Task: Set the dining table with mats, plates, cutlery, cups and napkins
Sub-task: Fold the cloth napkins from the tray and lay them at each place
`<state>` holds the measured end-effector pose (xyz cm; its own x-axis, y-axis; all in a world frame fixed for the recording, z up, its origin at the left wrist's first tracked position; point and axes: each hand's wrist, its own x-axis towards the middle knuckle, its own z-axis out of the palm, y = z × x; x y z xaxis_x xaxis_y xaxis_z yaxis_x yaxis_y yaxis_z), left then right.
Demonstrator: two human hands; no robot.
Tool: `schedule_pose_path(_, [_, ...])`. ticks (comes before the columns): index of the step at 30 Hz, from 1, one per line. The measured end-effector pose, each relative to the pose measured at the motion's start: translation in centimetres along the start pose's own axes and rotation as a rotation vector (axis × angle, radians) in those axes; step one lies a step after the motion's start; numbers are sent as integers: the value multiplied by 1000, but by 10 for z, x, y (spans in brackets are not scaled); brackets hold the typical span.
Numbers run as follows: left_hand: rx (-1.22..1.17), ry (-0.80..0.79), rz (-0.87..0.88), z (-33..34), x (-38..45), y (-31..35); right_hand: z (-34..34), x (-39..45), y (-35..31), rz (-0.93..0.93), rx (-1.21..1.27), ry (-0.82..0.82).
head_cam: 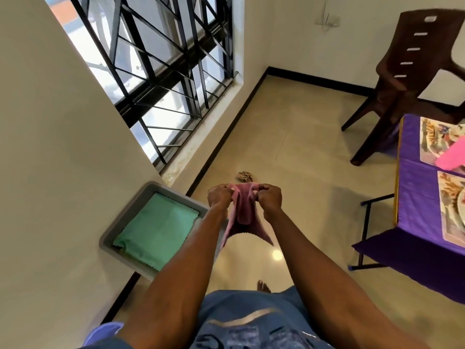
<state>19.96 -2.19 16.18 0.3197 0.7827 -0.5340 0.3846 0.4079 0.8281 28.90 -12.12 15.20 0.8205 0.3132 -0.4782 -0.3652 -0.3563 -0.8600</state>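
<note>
Both my hands hold a pink cloth napkin [243,210] in front of me, above the floor. My left hand [219,197] pinches its top left edge and my right hand [269,200] pinches its top right edge, so the cloth hangs down between them. A grey tray [110,230] to my left holds a folded green napkin [158,230]. At the right edge stands the dining table under a purple cloth [412,197], with patterned mats [450,197], parts of plates and a folded bright pink napkin [451,157].
A dark brown plastic chair [407,79] stands at the table's far end. A barred window [161,71] is in the wall on the left. A small crumpled scrap [245,176] lies on the tiled floor ahead. My bare foot [263,287] shows below.
</note>
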Motion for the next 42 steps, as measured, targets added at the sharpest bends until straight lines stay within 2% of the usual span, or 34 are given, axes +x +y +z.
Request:
schedule_pose_path(4, [44, -41, 43, 7, -16, -8, 0, -4, 7, -12, 6, -23])
schedule_pose_path(11, [109, -19, 150, 10, -22, -10, 7, -21, 8, -118, -47, -75])
schedule_pose_path(29, [202, -44, 200, 7, -18, -5, 10, -42, 4, -401, -244, -107])
schedule_pose_path(38, [40, -98, 181, 0, -16, -5, 13, -42, 3, -385, -282, -156])
schedule_pose_path(42, [-13, -239, 185, -9, -17, 1, 10, -39, -2, -322, -237, -208])
